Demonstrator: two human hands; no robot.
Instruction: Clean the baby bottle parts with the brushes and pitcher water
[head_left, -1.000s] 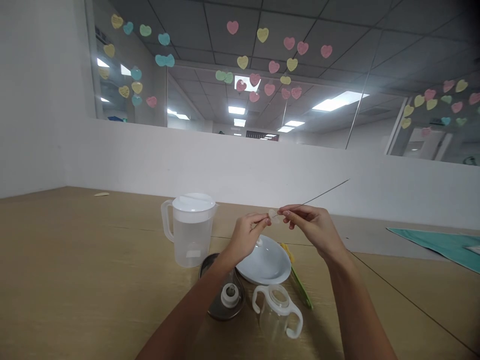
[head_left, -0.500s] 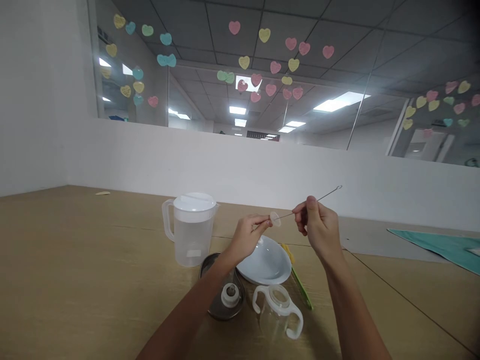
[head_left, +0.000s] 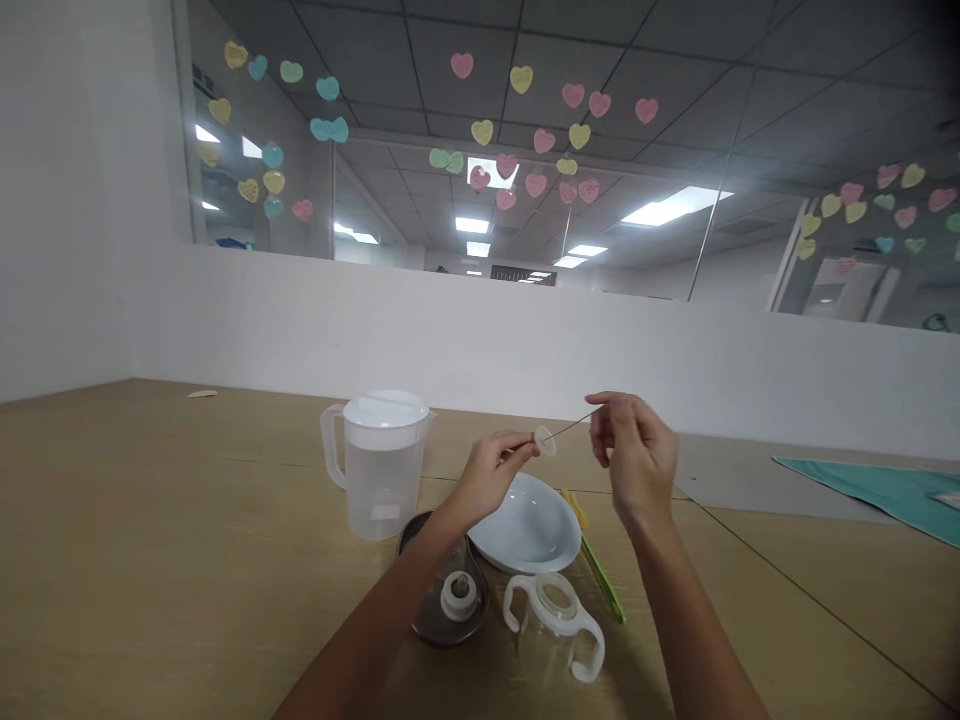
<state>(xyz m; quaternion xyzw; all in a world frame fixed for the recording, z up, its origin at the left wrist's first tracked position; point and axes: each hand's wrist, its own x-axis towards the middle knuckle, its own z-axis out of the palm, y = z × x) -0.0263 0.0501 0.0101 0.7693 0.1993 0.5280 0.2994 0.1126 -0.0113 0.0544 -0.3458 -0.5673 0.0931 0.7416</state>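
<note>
Nearest, two-handled cup (head_left: 553, 630): clear body with a white collar and two looped handles, standing on the wooden table (head_left: 150, 560) close to the viewer, between the two forearms.
Dark round tray (head_left: 427, 610): just left of the cup; a small white valve piece (head_left: 458, 595) sits on it.
White plate (head_left: 529, 525): behind the cup and tray, directly below the raised hands.
Green-and-yellow stick (head_left: 596, 560): lies on the table along the plate's right edge; its kind cannot be told.
Left hand (head_left: 491, 470): raised above the plate, fingertips pinched on a small translucent disc (head_left: 545, 440).
Thin wire brush (head_left: 574, 424): its near end meets the disc; its far end runs to the right hand.
Right hand (head_left: 634, 450): raised beside the left, fingers loosely curled, thumb and forefinger closed on the wire's far end.
Clear pitcher (head_left: 381, 465): white lid on, left of the plate, handle facing left.
Teal cloth (head_left: 877, 490): far right on the table.
Background: white partition wall (head_left: 465, 340); heart stickers (head_left: 536, 182) on the glass above.
</note>
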